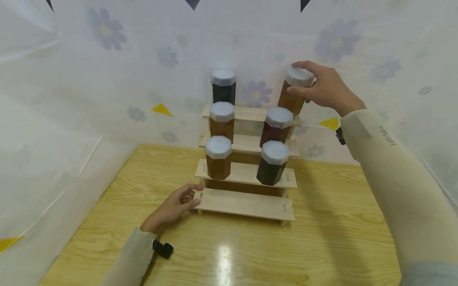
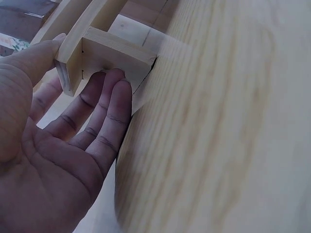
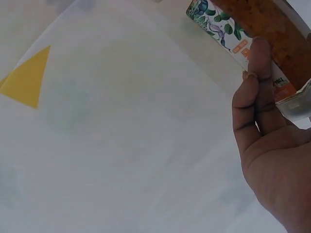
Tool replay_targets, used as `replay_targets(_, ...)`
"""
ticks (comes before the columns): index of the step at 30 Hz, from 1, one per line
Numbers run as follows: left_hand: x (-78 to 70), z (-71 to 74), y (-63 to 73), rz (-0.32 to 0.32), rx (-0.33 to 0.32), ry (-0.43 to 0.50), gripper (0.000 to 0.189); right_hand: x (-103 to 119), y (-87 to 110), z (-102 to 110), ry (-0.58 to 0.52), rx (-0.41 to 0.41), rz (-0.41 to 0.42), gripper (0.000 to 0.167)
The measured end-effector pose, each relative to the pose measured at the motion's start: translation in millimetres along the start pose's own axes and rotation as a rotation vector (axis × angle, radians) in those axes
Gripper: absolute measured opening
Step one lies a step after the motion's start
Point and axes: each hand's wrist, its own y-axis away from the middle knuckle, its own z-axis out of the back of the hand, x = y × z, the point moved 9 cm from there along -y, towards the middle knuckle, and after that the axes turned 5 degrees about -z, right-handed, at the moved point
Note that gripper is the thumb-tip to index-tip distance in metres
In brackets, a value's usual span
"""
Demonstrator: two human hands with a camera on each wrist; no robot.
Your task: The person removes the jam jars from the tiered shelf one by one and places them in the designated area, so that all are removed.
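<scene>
My right hand (image 1: 322,85) grips an octagonal jar (image 1: 292,97) of amber-brown contents around its whitish lid, at the right end of the top step. The jar leans, its base close over the board. In the right wrist view, fingers (image 3: 262,63) lie along its printed label (image 3: 228,29). At the lowest step's left end, my left hand (image 1: 175,204) holds the tiered wooden rack (image 1: 247,204). The left wrist view has the thumb on the board's edge and curled fingers (image 2: 119,97) against the end support (image 2: 116,56).
A dark jar (image 1: 224,89) stands at the top left. Below it are two amber jars (image 1: 222,125), one per step. On the right stand a dark red jar (image 1: 275,129) and a dark jar (image 1: 272,167). Flower-patterned sheeting (image 1: 193,51) rises behind the wooden table (image 1: 161,167).
</scene>
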Motion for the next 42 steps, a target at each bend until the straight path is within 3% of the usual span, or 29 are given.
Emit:
replay_targets(13,0.7,1.7,2.4,-0.008,0.001,0.04,0.041,-42.1,29.2,25.6,0.059,-0.038,-0.061,0.08)
replay_targets(20,2.5,-1.5,3.1,-0.01,0.002,0.055,0.041,-78.1,50.3,37.4,0.079,-0.038,-0.113,0.082)
replay_targets(25,2.9,-2.0,7.0,0.005,-0.021,0.02,0.04,-105.6,67.8,38.9,0.031,-0.045,-0.16,0.083)
replay_targets(32,-1.5,-1.8,8.0,0.015,-0.027,0.018,0.04,-147.8,86.0,30.0,0.03,-0.056,-0.223,0.085)
replay_targets(42,-1.7,-2.5,7.3,-0.024,-0.008,0.029,0.039,-195.4,103.3,-13.6,0.04,0.017,-0.252,0.095)
